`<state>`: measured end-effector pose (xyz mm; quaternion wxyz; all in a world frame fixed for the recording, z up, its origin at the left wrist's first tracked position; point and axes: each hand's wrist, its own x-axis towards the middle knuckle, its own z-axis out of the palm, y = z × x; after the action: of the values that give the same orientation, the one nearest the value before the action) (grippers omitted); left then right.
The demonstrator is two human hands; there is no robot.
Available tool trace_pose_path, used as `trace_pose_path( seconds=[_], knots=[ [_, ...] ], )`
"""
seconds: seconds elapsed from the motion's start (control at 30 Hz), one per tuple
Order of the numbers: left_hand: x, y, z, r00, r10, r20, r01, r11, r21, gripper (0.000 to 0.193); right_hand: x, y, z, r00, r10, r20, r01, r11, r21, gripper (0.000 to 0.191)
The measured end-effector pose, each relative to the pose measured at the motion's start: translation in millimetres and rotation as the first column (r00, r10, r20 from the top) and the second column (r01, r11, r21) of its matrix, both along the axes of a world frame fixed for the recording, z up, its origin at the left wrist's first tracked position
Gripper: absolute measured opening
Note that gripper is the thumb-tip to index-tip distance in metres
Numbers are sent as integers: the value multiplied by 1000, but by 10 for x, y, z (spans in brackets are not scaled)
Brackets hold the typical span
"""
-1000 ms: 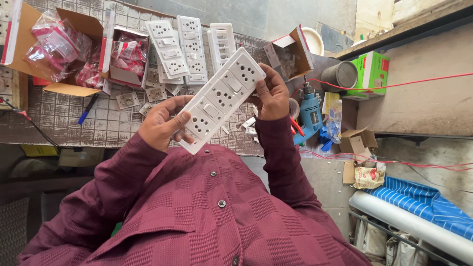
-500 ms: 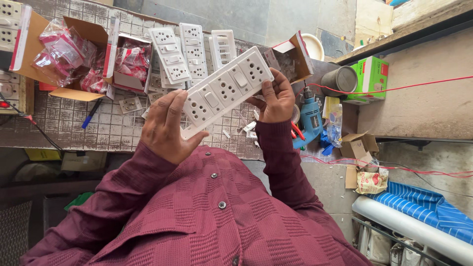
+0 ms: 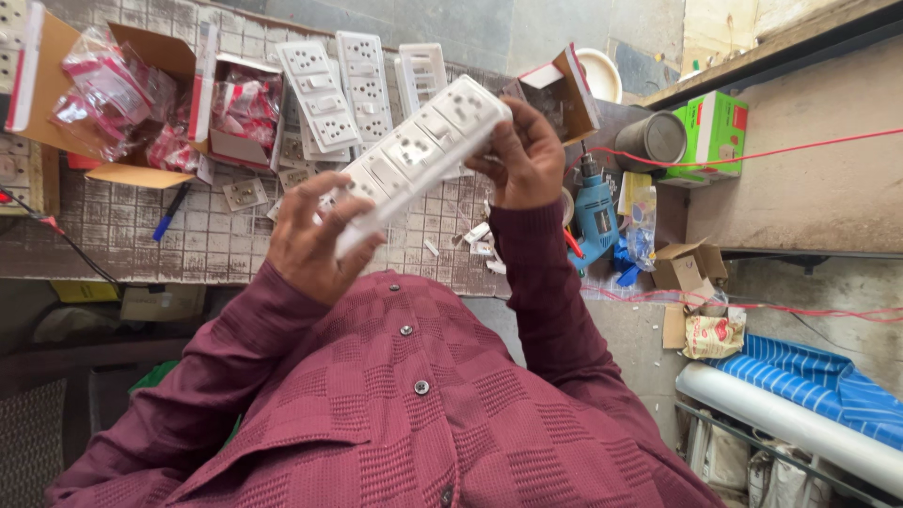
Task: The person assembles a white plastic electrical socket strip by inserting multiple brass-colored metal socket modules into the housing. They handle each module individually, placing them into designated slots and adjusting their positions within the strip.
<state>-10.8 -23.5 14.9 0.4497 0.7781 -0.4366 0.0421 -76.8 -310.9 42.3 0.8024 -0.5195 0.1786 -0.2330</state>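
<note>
Head view, looking down my own chest: nearest to me is the maroon shirt (image 3: 395,423), both sleeves reaching up toward the surface (image 3: 132,240). My left hand (image 3: 315,240) is wrapped around the lower end of a long white switch-and-socket board (image 3: 419,155), fingers curled over its face. My right hand (image 3: 522,155) grips the upper end, thumb and fingers pinched on its edge. I hold the board in the air, tilted, above the near edge of the surface, not touching it.

Beyond my hands, on the tiled surface, a blue pen (image 3: 172,212) lies toward the left, and small white parts (image 3: 480,240) are scattered near the right. Farther back lie three more white socket boards (image 3: 353,85), side by side. At the far left, open cardboard boxes (image 3: 141,103) hold red-and-clear packets (image 3: 103,89). Past the right edge I see a blue power drill (image 3: 593,212), and farther off a green box (image 3: 715,132).
</note>
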Motion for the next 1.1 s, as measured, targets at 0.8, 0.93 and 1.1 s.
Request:
trace_pose_path(
  seconds=[0.8,0.93,1.1],
  knots=[
    [4,228,-246,-197,-481,-854,-519,790,-326,73,392,770,-1334,803,-5,-596,-595,-38,-803,24],
    [15,215,-226,-196,-473,-859,-505,800,-325,76,320,670,-1364,842,-8,-539,-517,-298,-803,31],
    [19,198,-212,-197,-469,-861,-497,805,-324,77,322,697,-1399,852,53,-521,-510,-142,-849,28]
  ],
)
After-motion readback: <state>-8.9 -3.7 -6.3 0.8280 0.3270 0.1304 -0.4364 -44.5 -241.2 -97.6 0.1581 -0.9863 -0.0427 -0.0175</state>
